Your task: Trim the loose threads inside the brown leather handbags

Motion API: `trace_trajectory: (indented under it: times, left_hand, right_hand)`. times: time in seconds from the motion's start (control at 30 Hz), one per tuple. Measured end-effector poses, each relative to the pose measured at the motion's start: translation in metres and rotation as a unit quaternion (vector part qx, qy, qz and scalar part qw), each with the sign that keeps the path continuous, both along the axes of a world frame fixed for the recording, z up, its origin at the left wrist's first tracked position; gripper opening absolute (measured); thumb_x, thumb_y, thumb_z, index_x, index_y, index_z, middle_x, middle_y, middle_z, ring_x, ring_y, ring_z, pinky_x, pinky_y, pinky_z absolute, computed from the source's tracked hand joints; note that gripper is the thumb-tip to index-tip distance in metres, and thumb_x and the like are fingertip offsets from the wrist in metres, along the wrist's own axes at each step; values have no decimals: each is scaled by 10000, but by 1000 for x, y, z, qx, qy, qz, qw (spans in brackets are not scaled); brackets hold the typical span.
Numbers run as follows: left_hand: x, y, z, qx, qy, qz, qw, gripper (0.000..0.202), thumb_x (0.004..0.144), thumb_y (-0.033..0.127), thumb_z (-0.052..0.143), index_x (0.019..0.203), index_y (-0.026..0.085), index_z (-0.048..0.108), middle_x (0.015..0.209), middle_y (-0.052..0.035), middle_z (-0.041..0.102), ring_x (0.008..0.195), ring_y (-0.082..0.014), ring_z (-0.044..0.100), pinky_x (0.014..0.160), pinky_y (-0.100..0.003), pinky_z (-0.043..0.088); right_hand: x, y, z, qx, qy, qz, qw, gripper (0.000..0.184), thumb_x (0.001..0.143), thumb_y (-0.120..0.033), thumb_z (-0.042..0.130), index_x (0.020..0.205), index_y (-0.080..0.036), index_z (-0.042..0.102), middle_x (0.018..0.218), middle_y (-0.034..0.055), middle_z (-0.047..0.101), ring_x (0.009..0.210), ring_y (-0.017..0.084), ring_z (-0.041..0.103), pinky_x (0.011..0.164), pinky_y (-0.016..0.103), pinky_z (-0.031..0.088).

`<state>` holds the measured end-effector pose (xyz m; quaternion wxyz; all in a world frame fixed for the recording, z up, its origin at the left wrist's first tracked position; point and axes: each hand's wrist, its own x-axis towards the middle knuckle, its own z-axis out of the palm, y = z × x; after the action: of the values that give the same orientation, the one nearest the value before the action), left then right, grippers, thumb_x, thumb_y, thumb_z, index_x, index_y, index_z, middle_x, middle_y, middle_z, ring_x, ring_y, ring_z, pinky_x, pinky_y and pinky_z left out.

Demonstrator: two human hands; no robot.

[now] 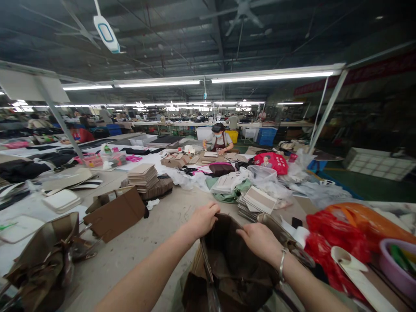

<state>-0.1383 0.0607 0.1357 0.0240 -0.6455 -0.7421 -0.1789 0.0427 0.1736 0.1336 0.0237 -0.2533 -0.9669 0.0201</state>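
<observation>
A dark brown bag [234, 255] stands in front of me with its mouth open toward me. My left hand [204, 219] is closed on the bag's upper left rim, fingers curled over the edge. On the opposite side, my right hand [260, 242], with a bangle on its wrist, grips the right rim; its thumb shows at the inner side of the opening. The bag's underside is out of the frame. To the left are a boxy brown bag [115, 214] and another slouching brown bag [42, 260] with clear-wrapped handles.
Stacked tan panels [141, 177] lie ahead on the left, with more panels [256, 201] ahead on the right. A red plastic bag [338, 242] and a purple basin [398, 264] sit at right. Across the table, a co-worker [219, 141] handles pieces.
</observation>
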Motion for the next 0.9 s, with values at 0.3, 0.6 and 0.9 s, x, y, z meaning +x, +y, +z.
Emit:
trace_trajectory:
  times: [0.3,0.6,0.9]
  left_hand:
    - [12,12,-1,9,58,-23,998,114,815,190,446,902,212,517,1145,-25,524,889,-159,560,767,-271,452]
    - [8,6,-4,4,61,-15,998,180,850,214,393,875,206,572,1134,-27,560,851,-151,576,725,-260,442]
    - [9,10,-2,-32,10,32,999,160,827,272,441,802,194,578,855,-33,606,789,-160,570,702,-260,418]
  right_hand:
    - [9,-3,-7,1,25,-32,999,404,895,-401,363,712,-186,651,725,90,686,722,228,644,613,280,403]
    - [8,-10,-7,-9,20,-37,999,398,890,-411,361,733,-188,651,729,88,682,733,224,641,622,279,400]
    - [9,-5,-4,-43,21,-33,998,438,906,-422,316,724,-187,639,760,82,684,772,219,638,643,277,388]
